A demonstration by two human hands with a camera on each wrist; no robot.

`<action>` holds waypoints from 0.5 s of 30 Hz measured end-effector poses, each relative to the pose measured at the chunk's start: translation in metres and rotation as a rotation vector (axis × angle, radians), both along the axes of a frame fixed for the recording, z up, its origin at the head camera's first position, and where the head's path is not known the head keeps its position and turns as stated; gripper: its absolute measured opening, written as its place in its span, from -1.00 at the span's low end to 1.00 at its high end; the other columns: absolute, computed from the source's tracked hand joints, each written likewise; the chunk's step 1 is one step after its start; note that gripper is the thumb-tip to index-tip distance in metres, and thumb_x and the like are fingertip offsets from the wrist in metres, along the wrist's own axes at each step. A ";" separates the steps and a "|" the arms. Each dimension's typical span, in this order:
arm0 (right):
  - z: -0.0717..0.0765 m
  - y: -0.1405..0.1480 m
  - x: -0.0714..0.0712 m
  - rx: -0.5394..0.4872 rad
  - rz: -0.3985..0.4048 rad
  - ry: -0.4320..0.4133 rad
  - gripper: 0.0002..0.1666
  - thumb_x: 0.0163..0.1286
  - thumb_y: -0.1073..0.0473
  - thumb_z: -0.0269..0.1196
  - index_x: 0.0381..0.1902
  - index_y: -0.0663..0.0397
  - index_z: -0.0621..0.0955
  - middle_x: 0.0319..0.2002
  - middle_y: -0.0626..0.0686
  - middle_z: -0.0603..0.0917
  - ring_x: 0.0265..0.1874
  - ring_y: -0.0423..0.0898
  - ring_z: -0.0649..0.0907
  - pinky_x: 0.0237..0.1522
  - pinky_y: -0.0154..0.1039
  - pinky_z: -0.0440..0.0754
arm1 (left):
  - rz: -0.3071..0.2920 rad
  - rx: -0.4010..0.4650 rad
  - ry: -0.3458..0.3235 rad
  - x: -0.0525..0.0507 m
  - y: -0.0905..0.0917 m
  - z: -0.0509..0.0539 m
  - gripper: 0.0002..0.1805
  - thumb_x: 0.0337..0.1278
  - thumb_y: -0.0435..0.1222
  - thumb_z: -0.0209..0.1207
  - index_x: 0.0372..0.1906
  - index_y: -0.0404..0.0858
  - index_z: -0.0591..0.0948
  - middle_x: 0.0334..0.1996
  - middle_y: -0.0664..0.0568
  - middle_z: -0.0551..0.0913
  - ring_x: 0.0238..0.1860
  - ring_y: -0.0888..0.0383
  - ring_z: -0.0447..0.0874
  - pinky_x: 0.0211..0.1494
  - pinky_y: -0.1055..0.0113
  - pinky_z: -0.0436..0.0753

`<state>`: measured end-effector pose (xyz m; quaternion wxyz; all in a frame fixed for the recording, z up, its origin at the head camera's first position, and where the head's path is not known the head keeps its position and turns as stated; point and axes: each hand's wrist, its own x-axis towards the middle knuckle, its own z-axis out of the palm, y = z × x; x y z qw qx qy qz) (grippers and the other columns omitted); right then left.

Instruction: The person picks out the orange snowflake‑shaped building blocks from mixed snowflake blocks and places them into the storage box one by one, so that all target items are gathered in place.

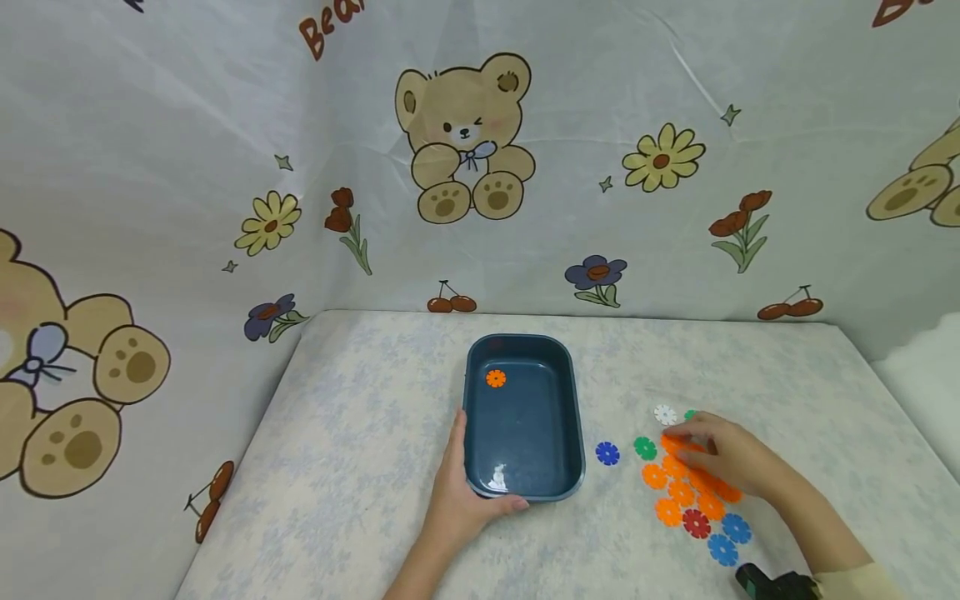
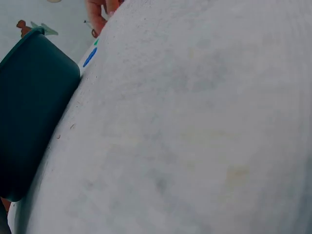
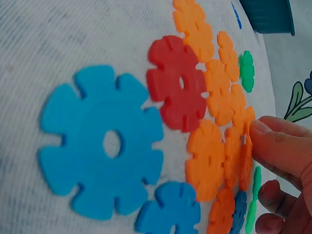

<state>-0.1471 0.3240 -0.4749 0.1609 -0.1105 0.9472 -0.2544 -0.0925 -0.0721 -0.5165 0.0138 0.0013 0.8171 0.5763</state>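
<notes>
A dark blue tray (image 1: pixel 525 417) stands mid-table with an orange disc (image 1: pixel 496 378) inside. My left hand (image 1: pixel 459 508) grips its near left corner, thumb on the near rim and fingers along the left side. In the left wrist view the tray (image 2: pixel 39 112) is at the left edge. Right of the tray, my right hand (image 1: pixel 731 454) is over a cluster of orange notched discs (image 1: pixel 681 492); its thumb and index finger pinch one orange disc (image 1: pixel 671 444). In the right wrist view my right hand (image 3: pixel 287 161) has its thumb against the orange discs at the right.
Around the orange discs lie a white disc (image 1: pixel 665 414), green discs (image 1: pixel 645 448), a red disc (image 1: pixel 697 523) and light blue discs (image 1: pixel 723 550). A dark blue disc (image 1: pixel 607 453) lies nearer the tray. A patterned cloth (image 1: pixel 525 267) hangs behind the table.
</notes>
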 end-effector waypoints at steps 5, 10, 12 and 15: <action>-0.005 0.005 0.002 -0.012 0.010 0.015 -0.58 0.25 0.14 0.40 0.09 -0.07 0.69 -0.12 -0.05 0.58 -0.35 -0.24 0.41 -0.39 -0.43 0.48 | 0.018 0.073 0.023 0.002 0.002 -0.004 0.51 -0.53 -0.06 0.68 0.60 0.15 -0.10 0.59 0.19 -0.01 0.59 -0.01 -0.01 0.49 -0.23 0.24; -0.007 0.007 0.004 -0.067 0.000 0.022 -0.65 0.26 0.16 0.39 0.03 -0.05 0.69 -0.21 -0.06 0.55 -0.43 -0.26 0.38 -0.45 -0.42 0.43 | -0.001 0.090 0.048 0.001 0.001 -0.007 0.52 -0.51 -0.08 0.68 0.61 0.13 -0.12 0.60 0.19 -0.02 0.59 0.00 -0.03 0.50 -0.21 0.22; -0.007 0.008 0.004 -0.084 -0.002 0.023 -0.67 0.27 0.15 0.38 0.02 -0.05 0.69 -0.20 -0.07 0.55 -0.44 -0.26 0.39 -0.46 -0.42 0.44 | -0.009 0.098 0.051 0.001 0.001 -0.007 0.52 -0.51 -0.08 0.68 0.61 0.13 -0.12 0.60 0.20 -0.02 0.59 0.01 -0.03 0.51 -0.21 0.21; -0.008 0.010 0.003 -0.101 -0.007 0.015 -0.65 0.29 0.12 0.37 0.04 -0.06 0.68 -0.19 -0.06 0.55 -0.42 -0.25 0.39 -0.44 -0.42 0.44 | -0.015 0.109 0.051 0.000 0.001 -0.008 0.51 -0.51 -0.07 0.68 0.61 0.13 -0.11 0.59 0.21 -0.02 0.59 0.02 -0.03 0.51 -0.20 0.20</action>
